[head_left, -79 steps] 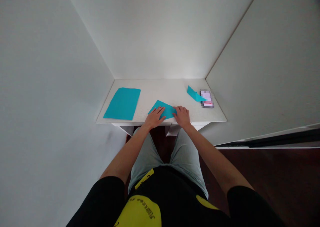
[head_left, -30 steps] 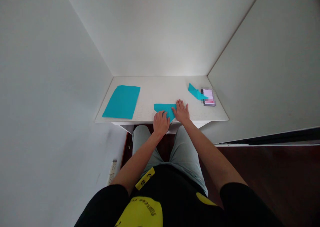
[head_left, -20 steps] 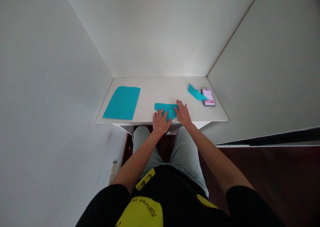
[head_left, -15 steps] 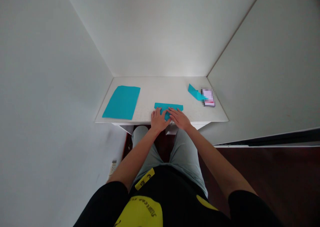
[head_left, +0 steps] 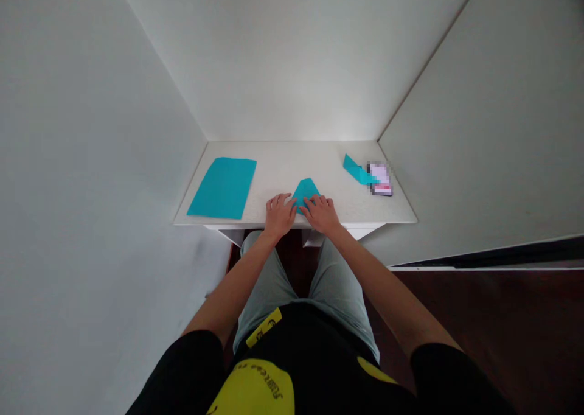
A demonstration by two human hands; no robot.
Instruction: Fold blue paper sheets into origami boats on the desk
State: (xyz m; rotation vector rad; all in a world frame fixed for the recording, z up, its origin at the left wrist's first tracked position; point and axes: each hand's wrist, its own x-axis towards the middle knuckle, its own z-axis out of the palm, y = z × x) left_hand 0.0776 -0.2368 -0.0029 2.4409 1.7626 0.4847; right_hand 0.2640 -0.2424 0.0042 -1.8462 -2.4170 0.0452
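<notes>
A small folded piece of blue paper (head_left: 306, 188) lies near the front edge of the white table, its narrow end pointing away from me. My left hand (head_left: 280, 216) is at its left side, thumb and curved fingers closed on the paper's edge. On the opposite side, my right hand (head_left: 323, 214) has its fingers bent over the paper's right edge, with the thumb on the near part. The paper's lower corners are partly hidden by my fingers.
A larger blue sheet (head_left: 223, 188) lies flat on the left of the white table (head_left: 283, 156). To the right, another folded blue paper (head_left: 354, 170) overlaps a pixelated pale rectangular object (head_left: 383, 187). Walls enclose the table's back and both sides.
The paper between my hands showed a wide, straight far edge before; now it shows a narrow tapered end pointing away. My hands have moved apart, the left one to the left.
</notes>
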